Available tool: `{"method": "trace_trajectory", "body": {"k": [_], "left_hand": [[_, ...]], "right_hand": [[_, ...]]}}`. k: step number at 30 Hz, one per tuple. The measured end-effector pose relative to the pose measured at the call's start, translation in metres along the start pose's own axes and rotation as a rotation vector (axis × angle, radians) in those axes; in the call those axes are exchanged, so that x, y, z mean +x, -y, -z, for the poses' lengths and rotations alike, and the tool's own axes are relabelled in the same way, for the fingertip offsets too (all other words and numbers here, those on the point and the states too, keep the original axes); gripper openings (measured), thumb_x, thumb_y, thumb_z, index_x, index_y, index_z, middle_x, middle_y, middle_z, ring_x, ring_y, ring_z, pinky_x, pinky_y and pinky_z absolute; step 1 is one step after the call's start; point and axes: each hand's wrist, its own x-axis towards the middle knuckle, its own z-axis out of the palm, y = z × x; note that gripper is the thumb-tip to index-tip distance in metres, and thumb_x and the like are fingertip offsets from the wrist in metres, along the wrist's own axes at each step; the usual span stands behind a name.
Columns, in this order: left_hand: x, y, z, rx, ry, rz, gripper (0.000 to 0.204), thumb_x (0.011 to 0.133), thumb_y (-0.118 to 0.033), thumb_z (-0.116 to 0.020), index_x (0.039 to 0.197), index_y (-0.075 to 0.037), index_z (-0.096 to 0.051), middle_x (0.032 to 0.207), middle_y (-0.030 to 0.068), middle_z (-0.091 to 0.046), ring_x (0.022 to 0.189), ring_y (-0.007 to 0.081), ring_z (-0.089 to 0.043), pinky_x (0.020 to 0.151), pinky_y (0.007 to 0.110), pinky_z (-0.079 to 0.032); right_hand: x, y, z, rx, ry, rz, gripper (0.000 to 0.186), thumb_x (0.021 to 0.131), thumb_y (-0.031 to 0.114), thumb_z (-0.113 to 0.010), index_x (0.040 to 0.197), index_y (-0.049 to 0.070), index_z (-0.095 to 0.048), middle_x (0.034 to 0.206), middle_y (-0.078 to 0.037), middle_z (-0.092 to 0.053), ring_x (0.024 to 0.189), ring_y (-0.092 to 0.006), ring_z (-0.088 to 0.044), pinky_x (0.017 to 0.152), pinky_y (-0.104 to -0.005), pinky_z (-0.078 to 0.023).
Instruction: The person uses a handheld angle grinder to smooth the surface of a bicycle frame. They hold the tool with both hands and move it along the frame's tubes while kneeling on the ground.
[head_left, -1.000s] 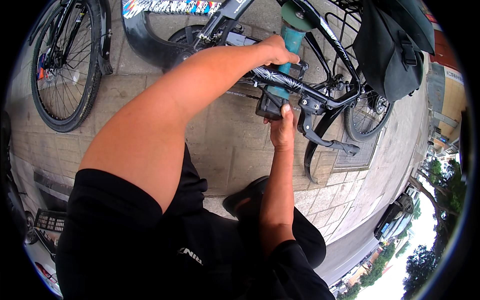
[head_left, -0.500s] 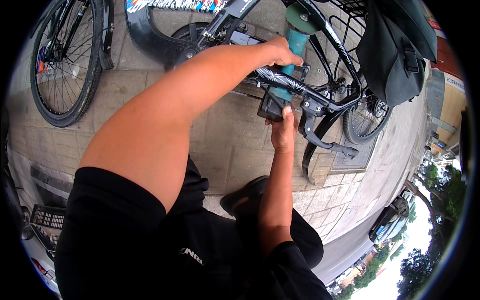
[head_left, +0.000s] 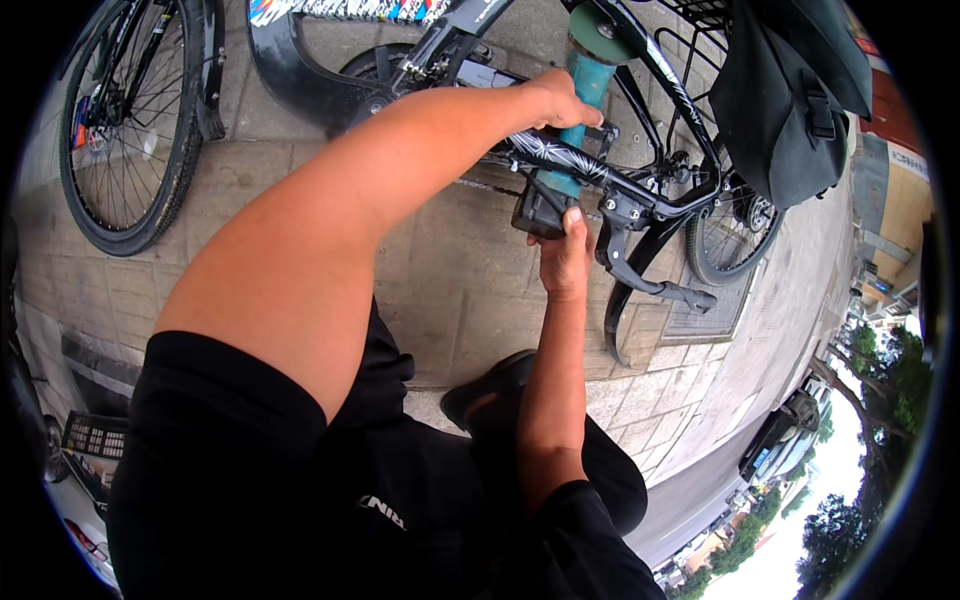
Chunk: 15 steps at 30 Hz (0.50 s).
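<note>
A teal cylindrical cordless tool [head_left: 592,88], much like an angle grinder, stands among the frame tubes of a black bicycle [head_left: 690,105]. At its far end sits a round green disc [head_left: 600,32] with a bolt in the middle; a black block like a battery pack [head_left: 540,212] is at its near end. My left hand [head_left: 558,100] reaches across and closes round the teal body, its fingers partly hidden. Lower down, my right hand [head_left: 566,262] grips the black block, thumb on top. A white-patterned frame tube [head_left: 560,155] crosses in front of the tool's middle.
A black kickstand [head_left: 650,285] juts toward me beside my right hand. Black pannier bags [head_left: 790,110] hang at the bicycle's rear. Another bicycle wheel [head_left: 130,140] stands at the left. Paving [head_left: 450,290] lies below, with a metal cover [head_left: 705,315] at the right.
The view has shifted very slightly. Both hands keep their hold on the tool, and the bicycle stays in place.
</note>
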Motion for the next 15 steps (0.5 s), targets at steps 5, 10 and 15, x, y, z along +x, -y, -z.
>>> {"method": "trace_trajectory", "body": {"k": [5, 10, 15], "left_hand": [[0.0027, 0.0005, -0.0018, 0.012, -0.024, 0.006, 0.065, 0.08, -0.051, -0.093, 0.117, 0.001, -0.079, 0.111, 0.0207, -0.077, 0.095, 0.0314, -0.075, 0.082, 0.042, -0.059], [0.0012, -0.0006, 0.0004, 0.041, -0.005, 0.012, 0.067, 0.08, -0.052, -0.092, 0.117, 0.002, -0.078, 0.106, 0.0196, -0.078, 0.089, 0.0311, -0.075, 0.078, 0.042, -0.059], [0.002, -0.0009, 0.0006, 0.068, 0.017, 0.019, 0.066, 0.079, -0.055, -0.092, 0.113, 0.001, -0.079, 0.101, 0.0181, -0.077, 0.082, 0.0292, -0.073, 0.069, 0.042, -0.058]], "right_hand": [[0.0034, -0.0037, 0.0022, -0.004, 0.008, 0.007, 0.085, 0.098, 0.053, -0.069, 0.157, -0.004, -0.048, 0.12, -0.008, -0.069, 0.093, -0.0151, -0.065, 0.07, -0.0322, -0.052], [0.0002, 0.001, -0.0013, -0.028, 0.002, 0.013, 0.087, 0.097, 0.054, -0.069, 0.158, -0.004, -0.047, 0.121, -0.008, -0.068, 0.095, -0.016, -0.065, 0.07, -0.0331, -0.052], [-0.0044, 0.0048, -0.0032, -0.056, -0.014, 0.018, 0.09, 0.096, 0.053, -0.071, 0.16, -0.005, -0.045, 0.12, -0.008, -0.068, 0.094, -0.016, -0.065, 0.07, -0.0333, -0.052]]}}
